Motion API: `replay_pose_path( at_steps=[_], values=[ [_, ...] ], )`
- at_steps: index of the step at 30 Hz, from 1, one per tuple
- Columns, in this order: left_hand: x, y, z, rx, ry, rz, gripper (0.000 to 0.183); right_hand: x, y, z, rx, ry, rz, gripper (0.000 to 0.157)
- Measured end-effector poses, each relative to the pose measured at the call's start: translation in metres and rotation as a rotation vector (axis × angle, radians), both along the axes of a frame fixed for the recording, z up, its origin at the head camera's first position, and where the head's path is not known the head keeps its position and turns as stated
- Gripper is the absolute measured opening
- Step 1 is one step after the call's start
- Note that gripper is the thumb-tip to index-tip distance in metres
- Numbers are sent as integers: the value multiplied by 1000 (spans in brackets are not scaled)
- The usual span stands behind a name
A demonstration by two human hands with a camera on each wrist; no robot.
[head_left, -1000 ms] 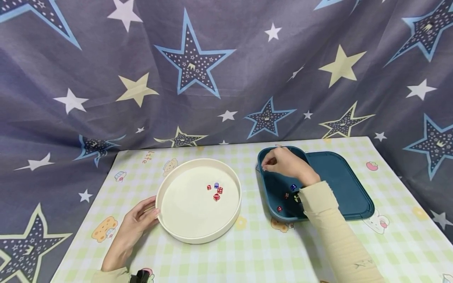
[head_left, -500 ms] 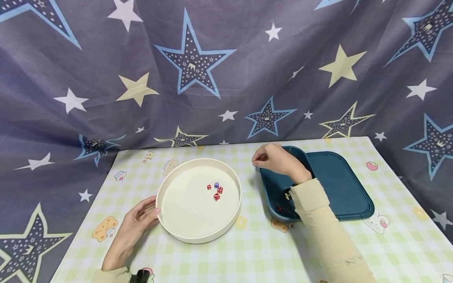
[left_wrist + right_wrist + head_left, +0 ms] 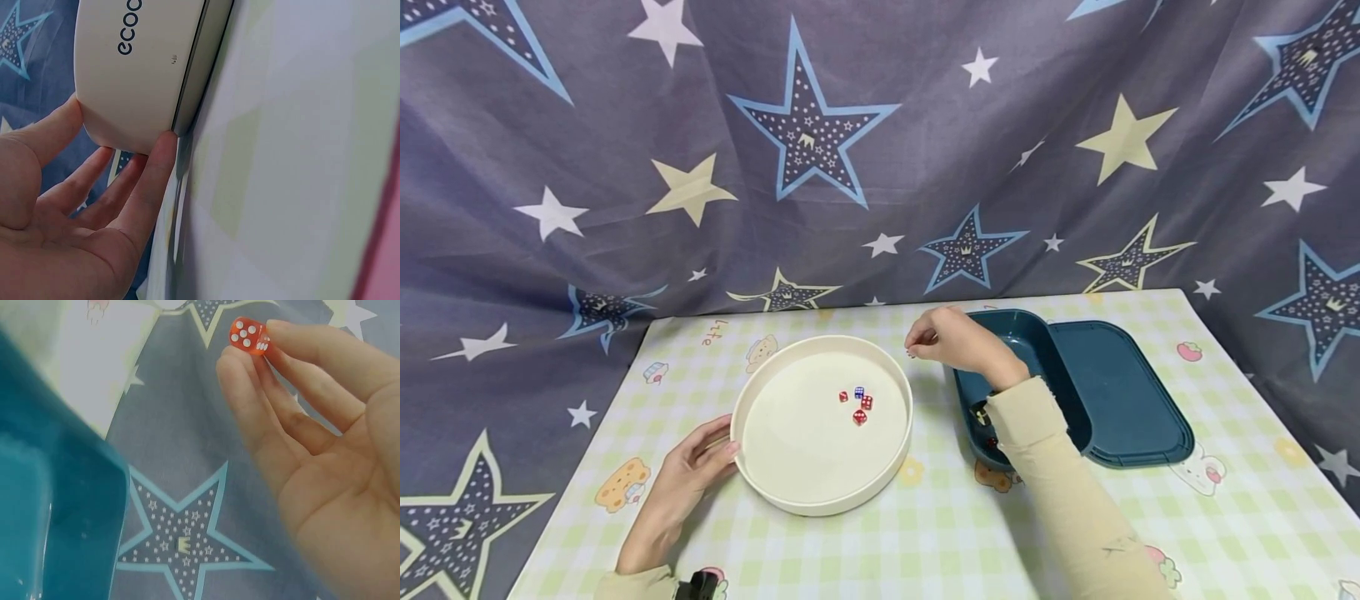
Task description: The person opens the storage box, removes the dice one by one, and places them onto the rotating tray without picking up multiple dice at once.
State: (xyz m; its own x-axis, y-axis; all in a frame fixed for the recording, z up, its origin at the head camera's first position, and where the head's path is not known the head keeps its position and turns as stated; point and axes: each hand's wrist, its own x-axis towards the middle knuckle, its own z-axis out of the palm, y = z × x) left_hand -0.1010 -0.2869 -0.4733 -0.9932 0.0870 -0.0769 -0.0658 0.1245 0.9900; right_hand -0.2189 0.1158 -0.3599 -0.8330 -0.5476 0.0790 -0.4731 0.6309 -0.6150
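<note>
Fingers (image 3: pixel 247 406) of your right hand (image 3: pixel 958 337) are pinching a die (image 3: pixel 245 336), gap down to its width, between tray (image 3: pixel 816 505) and box (image 3: pixel 1071 400), the tray's right edge lying just left; your left hand (image 3: pixel 688 471) is holding the tray's left edge.

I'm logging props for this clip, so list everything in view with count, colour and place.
tablecloth: one, green-white check, below everything
curtain: one, starry grey-blue, behind
round tray: one, cream, left side
red dice: three, red, in round tray
blue die: one, blue, beside them
bin: one, dark teal, right of round tray
bin dice: count hidden, one reddish showing, in bin
flat panel: one, dark teal, right of bin
held die: one, red, in right hand
sleeves: two, beige, on forearms
left hand: one, bare, holding round tray's edge
</note>
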Motion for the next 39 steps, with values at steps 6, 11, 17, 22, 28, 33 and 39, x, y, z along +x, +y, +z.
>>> replay_pose_path(
  at_steps=[6, 11, 17, 22, 28, 33, 39],
  values=[
    [0, 0, 0, 1, 7, 0, 59, 0, -15, -3, 9, -2, 23, 8],
    [0, 0, 0, -3, 6, 1, 60, -1, -27, -6, 10, -21, 45, 8],
    [1, 1, 1, -19, -11, 7, 60, -2, -37, -12, 11, -45, 67, 6],
    [1, 1, 2, -27, -21, 8, 60, -2, -43, -16, 21, -65, 78, 7],
    [0, 1, 0, -27, -4, 0, 60, -1, -47, -22, 27, -70, 86, 5],
    [-1, 0, -1, -25, 13, -4, 59, 0, -51, -28, 66, -80, 90, 5],
    [-1, 0, -1, -29, 5, 2, 59, 1, -56, -35, 62, -90, 112, 4]
  ],
)
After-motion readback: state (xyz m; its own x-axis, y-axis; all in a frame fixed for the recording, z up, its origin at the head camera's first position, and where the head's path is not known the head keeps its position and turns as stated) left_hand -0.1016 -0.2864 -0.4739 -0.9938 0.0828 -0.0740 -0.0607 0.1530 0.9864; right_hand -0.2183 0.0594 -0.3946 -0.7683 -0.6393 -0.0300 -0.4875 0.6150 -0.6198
